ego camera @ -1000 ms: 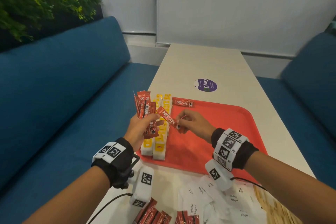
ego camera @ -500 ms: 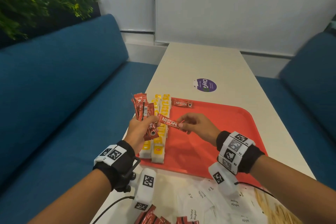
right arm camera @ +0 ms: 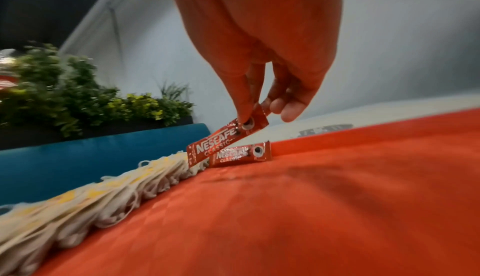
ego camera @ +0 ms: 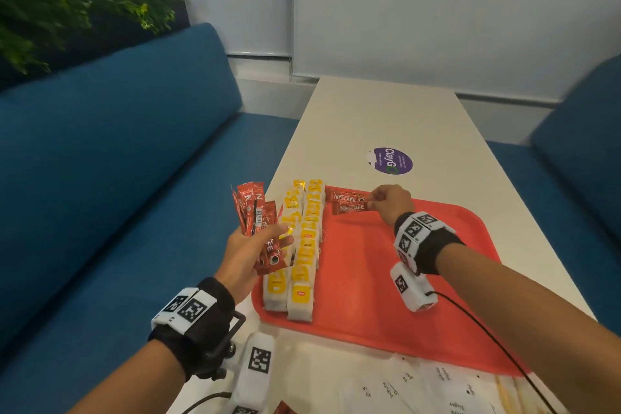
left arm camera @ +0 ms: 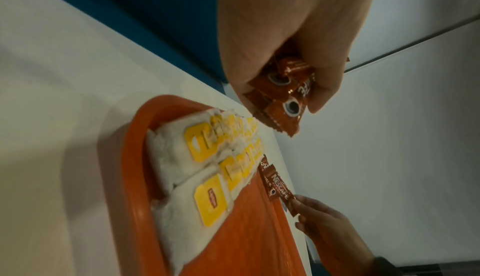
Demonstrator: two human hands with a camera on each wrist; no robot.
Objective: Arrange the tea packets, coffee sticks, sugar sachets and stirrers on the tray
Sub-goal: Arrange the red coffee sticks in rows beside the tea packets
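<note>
Right wrist: coffee stick [right arm camera: 228,137] in grip [right arm camera: 255,114]

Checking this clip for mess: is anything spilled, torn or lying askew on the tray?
Nothing stands out. The tea packets sit in two neat rows on the tray; one coffee stick lies flat, and the right hand pinches a second stick, tilted, beside it.

White table [ego camera: 386,118], red tray [ego camera: 396,296] on near half, purple round sticker [ego camera: 392,161] beyond it, white sugar sachets [ego camera: 396,390] at near edge.
</note>
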